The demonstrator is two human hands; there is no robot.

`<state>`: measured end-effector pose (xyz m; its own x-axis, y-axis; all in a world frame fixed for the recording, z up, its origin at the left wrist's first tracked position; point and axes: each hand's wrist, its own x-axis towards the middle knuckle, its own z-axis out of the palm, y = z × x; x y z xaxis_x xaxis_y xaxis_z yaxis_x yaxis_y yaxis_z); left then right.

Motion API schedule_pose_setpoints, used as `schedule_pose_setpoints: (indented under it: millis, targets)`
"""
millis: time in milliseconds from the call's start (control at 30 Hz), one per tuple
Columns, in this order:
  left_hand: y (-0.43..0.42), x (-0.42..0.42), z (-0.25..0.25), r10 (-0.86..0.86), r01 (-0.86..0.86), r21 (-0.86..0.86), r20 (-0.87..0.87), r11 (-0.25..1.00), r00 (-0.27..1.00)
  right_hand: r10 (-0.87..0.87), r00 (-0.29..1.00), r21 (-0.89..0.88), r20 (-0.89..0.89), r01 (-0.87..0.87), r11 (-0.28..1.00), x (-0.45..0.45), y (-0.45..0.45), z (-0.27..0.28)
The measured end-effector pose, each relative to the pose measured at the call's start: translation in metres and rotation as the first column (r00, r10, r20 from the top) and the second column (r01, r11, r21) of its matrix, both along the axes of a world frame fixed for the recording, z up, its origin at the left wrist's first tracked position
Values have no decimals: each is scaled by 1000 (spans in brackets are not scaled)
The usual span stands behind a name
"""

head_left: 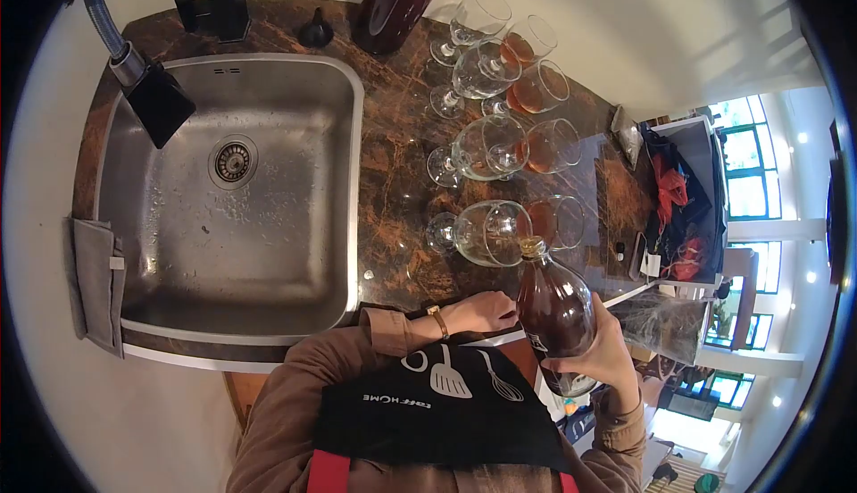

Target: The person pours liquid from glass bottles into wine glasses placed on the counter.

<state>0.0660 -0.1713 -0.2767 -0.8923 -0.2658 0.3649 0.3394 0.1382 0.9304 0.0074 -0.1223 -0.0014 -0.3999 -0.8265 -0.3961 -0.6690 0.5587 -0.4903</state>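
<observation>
My right hand (600, 350) is wrapped round a large glass bottle (553, 301) of dark red-brown liquid. The bottle leans away from me, and its mouth sits close to the nearest wine glasses; I cannot tell whether liquid is flowing. One of these, a wine glass (564, 223), has amber liquid in it. Beside it stands a clear wine glass (486, 232) that looks empty. My left hand (486, 312), with a watch at the wrist, rests closed at the counter's front edge; what its fingers hold, if anything, is hidden.
More wine glasses (491, 146) stand in rows toward the wall, some with amber liquid. Behind them is another dark bottle (399, 2), near a small black funnel-like item (316, 30). A steel sink (355, 180) lies left, a box of cloths (705, 180) right.
</observation>
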Motion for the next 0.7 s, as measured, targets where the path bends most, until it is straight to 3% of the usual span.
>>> schedule_pose_setpoints:
  millis: [167,367,433,700]
  targets:
    - [0,0,1,-16,18,54,-36,998,999,-16,1000,17,21,15,1000,-2,1,0]
    - [-9,8,16,-36,36,21,19,999,999,-10,1000,61,2,10,998,-2,0,3]
    - [-22,18,35,-121,119,18,153,993,981,-7,1000,69,-8,8,998,-2,0,4]
    - [-23,20,37,-124,124,11,150,992,981,-10,1000,51,4,10,999,0,-3,7]
